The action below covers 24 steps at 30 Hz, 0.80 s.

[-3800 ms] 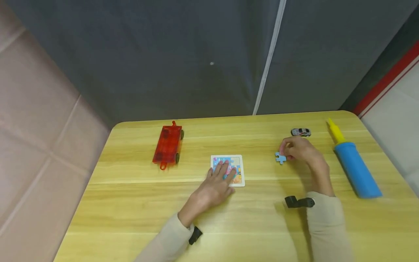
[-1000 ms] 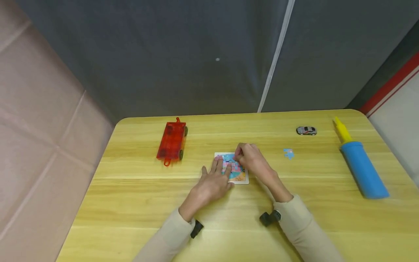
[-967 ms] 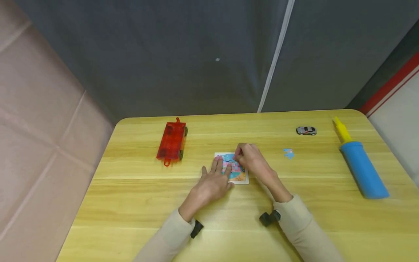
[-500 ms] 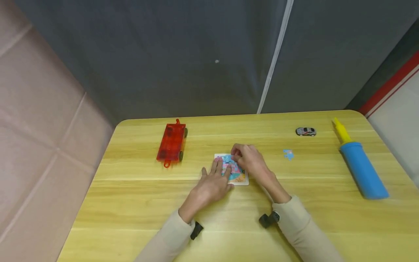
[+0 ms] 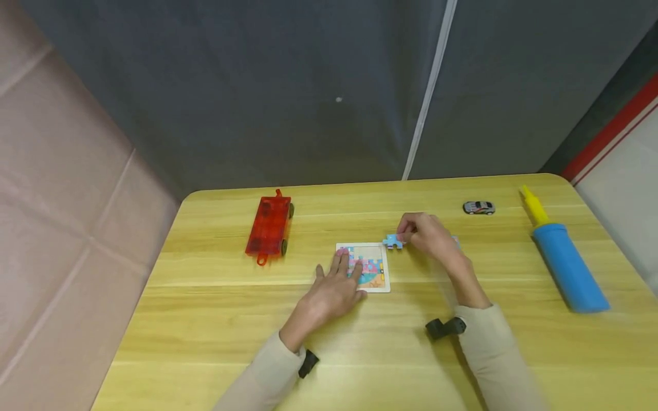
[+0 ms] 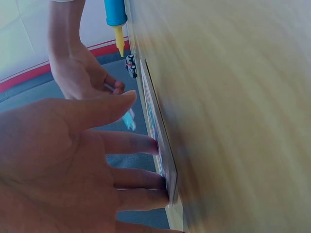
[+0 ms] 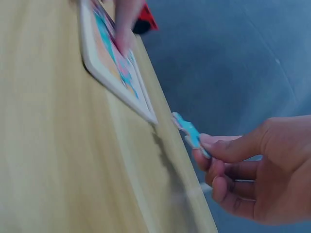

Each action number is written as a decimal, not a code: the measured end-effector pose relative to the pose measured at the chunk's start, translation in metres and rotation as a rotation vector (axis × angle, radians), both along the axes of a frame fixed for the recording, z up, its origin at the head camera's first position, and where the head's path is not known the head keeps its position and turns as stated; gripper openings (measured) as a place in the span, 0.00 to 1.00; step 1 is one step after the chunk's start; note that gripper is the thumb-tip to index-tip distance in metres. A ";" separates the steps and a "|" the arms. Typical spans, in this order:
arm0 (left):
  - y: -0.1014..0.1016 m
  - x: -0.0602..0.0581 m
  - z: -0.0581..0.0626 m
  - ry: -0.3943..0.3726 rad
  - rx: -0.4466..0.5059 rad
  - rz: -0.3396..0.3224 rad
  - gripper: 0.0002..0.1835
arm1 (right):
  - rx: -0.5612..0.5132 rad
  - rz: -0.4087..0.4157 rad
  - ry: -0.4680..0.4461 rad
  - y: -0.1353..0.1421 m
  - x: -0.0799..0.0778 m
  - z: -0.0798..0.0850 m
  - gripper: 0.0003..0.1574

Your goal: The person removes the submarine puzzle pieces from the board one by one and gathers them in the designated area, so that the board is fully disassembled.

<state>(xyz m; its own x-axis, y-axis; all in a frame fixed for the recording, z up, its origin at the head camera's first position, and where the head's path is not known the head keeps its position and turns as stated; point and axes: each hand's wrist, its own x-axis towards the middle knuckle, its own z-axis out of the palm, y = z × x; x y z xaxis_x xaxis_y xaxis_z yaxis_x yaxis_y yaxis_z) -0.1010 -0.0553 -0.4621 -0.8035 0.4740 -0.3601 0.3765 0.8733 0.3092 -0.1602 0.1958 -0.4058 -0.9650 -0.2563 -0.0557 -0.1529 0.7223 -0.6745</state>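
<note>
So, jigsaw piece (image 5: 394,241) pinched aloft in the right hand (image 5: 429,235), apparently mid-fitting!
Just left of that grip, the left hand (image 5: 331,291) rests spread fingers on the puzzle tray (image 5: 377,290); next likely calls for matching the piece to its bare patch (image 5: 369,252).

- Under left hand (image 5: 331,294) and right hand (image 5: 430,235): we've got a light wood-grain table (image 5: 370,348), far corners rounded.
- Beyond both: dark grey backdrop (image 5: 257,114), pale strip (image 5: 429,85).
- Left of both: pinkish surface (image 5: 51,142), pale seams (image 5: 112,194).
- Right of both: white surface (image 5: 632,182), red band (image 5: 612,131).
</note>
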 end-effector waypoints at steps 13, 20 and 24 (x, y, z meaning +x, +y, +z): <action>0.000 0.000 0.001 -0.004 -0.005 -0.005 0.42 | 0.204 -0.060 -0.132 0.052 -0.001 0.008 0.05; 0.002 0.000 0.003 -0.015 -0.012 -0.003 0.42 | 0.227 -0.098 -0.123 0.051 0.000 0.005 0.07; 0.001 0.000 0.003 -0.013 -0.013 -0.001 0.42 | 0.239 -0.131 -0.098 0.046 0.002 0.004 0.08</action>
<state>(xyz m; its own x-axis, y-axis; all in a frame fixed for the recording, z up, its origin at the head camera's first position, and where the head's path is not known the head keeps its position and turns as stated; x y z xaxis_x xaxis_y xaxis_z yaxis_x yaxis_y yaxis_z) -0.1005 -0.0538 -0.4592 -0.7985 0.4696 -0.3767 0.3733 0.8771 0.3022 -0.1584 0.2417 -0.4014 -0.9761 -0.0980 -0.1938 0.0098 0.8717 -0.4900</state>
